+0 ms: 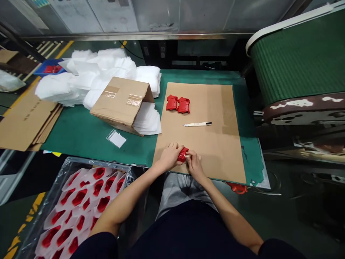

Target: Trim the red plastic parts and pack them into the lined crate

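Near the front edge of a brown paper sheet (215, 151), my left hand (170, 157) is closed on the left side of a red part (183, 154). My right hand (194, 164) is at the part's right side, its thumb and fingers pinched round something small and pale that I cannot make out. Two more red parts, one on the left (171, 103) and one on the right (183, 105), lie side by side farther back on the sheet. A thin white pen-like tool (198, 124) with a dark end lies between them and my hands.
An open cardboard box (121, 100) holding white sheets lies on the green table (81, 133), with white foam bags (107, 68) behind. A small clear-edged card (116, 139) is nearby. At lower left stands a crate (68, 162) of wrapped red parts; a green conveyor (299, 54) is right.
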Demonstrator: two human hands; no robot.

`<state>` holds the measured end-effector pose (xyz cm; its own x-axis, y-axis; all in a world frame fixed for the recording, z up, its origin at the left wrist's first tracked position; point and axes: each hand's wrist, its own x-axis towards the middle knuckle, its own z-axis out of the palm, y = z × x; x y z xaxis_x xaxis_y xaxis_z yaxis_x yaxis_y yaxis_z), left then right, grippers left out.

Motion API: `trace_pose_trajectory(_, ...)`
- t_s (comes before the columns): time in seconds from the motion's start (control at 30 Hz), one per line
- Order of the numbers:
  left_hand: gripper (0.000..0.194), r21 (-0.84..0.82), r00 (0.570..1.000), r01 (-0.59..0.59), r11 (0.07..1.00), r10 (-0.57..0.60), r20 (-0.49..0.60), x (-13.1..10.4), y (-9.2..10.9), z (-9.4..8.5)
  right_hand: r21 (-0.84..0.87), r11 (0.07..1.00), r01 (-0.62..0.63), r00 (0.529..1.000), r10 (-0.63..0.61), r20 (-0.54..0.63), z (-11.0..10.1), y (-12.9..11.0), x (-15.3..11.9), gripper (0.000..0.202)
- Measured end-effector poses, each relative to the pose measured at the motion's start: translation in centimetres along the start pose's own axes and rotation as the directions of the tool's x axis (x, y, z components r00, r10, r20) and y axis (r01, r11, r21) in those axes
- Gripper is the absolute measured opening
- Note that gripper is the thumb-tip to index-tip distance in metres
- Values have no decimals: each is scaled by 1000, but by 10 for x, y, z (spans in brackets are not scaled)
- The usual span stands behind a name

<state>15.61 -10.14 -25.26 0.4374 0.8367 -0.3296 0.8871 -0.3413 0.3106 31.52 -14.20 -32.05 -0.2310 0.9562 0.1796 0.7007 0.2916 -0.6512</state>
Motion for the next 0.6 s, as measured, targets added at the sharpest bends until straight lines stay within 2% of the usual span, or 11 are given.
trace_pose_trajectory(0.2, 67, -15, 1000, -15, 1000, 15, 11, 0, -1, 1, -3, 999, -40, 995, 40, -91, 5, 5, -5, 30)
trace_pose_trajectory(0.4, 58, -21, 1000, -9, 1000, 9, 13, 0, 0, 1, 7, 999, 33, 999, -33, -26, 0, 6, 14, 24)
trace_pose_trajectory(0.6, 59, 3, 999, 6, 1000, -6, 38, 1, 3, -1, 13, 997, 73, 997, -73, -6, -6, 2, 16, 26)
